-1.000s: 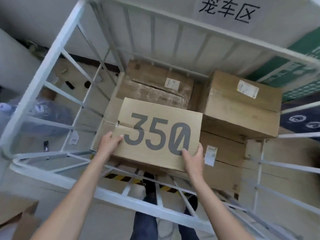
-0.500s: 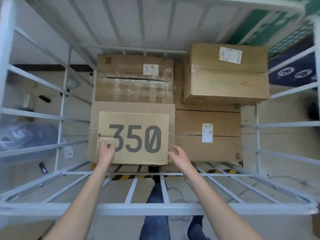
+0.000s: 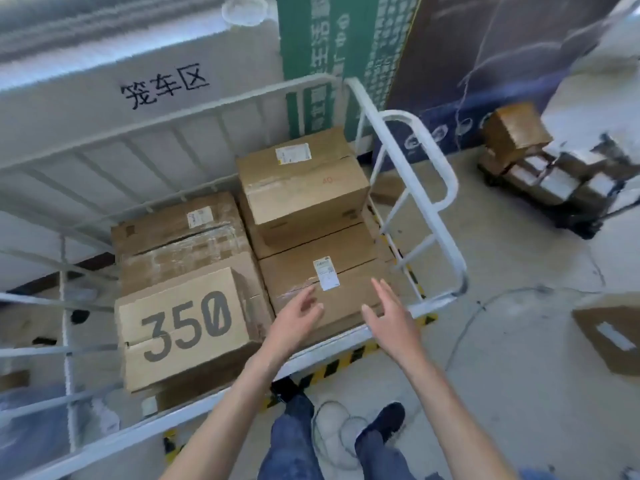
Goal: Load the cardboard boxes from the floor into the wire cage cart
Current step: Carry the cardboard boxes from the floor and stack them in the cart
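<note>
Four cardboard boxes are seen from above inside the wire cage cart (image 3: 448, 188), whose white tubular frame encloses them on all sides. At the front left, a box printed "350" (image 3: 187, 323) is set on top of a lower carton, with its printed face turned upward. Directly behind it, against the rear bars, a box wrapped in clear tape (image 3: 180, 237) is placed. The front right corner is filled by a box bearing a white shipping label (image 3: 353, 268), just beside the "350" box. Behind that, a taller box marked "40" (image 3: 304, 188) is stacked higher than the rest, and another carton's edge is visible beneath it.

Both hands are held over the front right of the cart. The left hand (image 3: 294, 323) is open-fingered and nothing is gripped by it. The right hand (image 3: 388, 317) is likewise spread, its fingers apart and empty. Contact with the labelled box cannot be judged.

Outside the cart, one cardboard box on the floor (image 3: 613, 334) is seen at the right edge, and a low trolley loaded with parcels (image 3: 540, 168) is parked farther off.
</note>
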Tool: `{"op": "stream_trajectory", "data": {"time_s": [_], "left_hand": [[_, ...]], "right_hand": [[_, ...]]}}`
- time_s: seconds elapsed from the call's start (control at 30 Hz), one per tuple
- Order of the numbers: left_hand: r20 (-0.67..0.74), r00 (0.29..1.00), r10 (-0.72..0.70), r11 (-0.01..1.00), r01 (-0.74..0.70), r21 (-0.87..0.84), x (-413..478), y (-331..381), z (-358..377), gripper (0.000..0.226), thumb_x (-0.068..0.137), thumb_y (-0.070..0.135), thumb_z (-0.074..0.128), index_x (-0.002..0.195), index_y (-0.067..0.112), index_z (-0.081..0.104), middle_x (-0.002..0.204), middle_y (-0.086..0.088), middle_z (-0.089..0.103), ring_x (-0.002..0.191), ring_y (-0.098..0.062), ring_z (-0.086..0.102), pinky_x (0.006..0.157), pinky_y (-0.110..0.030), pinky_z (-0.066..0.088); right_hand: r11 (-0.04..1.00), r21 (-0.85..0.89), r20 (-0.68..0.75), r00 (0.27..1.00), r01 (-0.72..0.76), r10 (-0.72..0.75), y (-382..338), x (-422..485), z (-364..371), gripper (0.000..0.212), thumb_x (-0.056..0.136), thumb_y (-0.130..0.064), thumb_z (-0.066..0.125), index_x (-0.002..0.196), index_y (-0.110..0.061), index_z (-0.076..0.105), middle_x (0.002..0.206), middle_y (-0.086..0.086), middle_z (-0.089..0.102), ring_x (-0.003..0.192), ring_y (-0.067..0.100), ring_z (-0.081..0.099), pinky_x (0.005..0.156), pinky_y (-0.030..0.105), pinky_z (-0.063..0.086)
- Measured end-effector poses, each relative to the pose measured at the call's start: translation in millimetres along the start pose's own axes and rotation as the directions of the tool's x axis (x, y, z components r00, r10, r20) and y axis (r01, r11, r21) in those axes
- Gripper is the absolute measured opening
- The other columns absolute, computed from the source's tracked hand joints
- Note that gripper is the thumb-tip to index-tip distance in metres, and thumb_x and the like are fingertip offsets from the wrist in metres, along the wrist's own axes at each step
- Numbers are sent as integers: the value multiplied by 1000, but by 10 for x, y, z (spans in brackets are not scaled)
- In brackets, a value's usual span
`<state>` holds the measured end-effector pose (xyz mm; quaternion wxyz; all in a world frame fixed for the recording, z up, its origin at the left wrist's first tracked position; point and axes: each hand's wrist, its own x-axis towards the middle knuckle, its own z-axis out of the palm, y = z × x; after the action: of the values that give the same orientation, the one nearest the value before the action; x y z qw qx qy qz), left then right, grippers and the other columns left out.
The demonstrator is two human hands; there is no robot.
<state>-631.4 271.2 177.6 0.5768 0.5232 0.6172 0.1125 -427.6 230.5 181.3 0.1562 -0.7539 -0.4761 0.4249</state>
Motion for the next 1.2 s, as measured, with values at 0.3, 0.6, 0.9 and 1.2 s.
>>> {"op": "stream_trajectory", "data": {"time_s": [0.3,0.6,0.9,1.2], "left_hand": [[271,931,245,953,-283,111,-523,1239,2420,58,100,43,54,153,27,37,147,12,46,131,-6,49,111,-38,43],[573,792,208,902,-382,200,-429,2224,4567,54,99,34,57,151,29,41,149,3,50,132,-10,49,111,-34,40],[719,676,163,862,-452,229,181,3292,6450,52,101,31,55,151,22,42,148,-3,51,133,-15,50,106,-27,39],[802,596,28,804,-490,336,920,4412,8243,51,100,26,56,149,19,45,144,-7,54,128,-16,54,99,-30,45]], "right_hand": [[980,72,-292,935,-187,200,2092,-1231,-1887,63,103,-40,46,159,-27,22,166,-6,19,152,11,17,120,33,20],[851,432,-488,716,-298,499,3709,-2089,-2982,62,103,-36,47,159,-29,23,166,-9,18,152,9,15,119,30,19],[712,631,-470,579,-308,667,4822,-1773,-4064,61,102,-36,47,158,-28,24,166,-8,20,151,10,18,119,31,21],[555,789,-393,476,-265,787,5648,-1273,-5297,61,103,-31,49,158,-25,24,164,-7,24,150,11,22,119,29,20]]}}
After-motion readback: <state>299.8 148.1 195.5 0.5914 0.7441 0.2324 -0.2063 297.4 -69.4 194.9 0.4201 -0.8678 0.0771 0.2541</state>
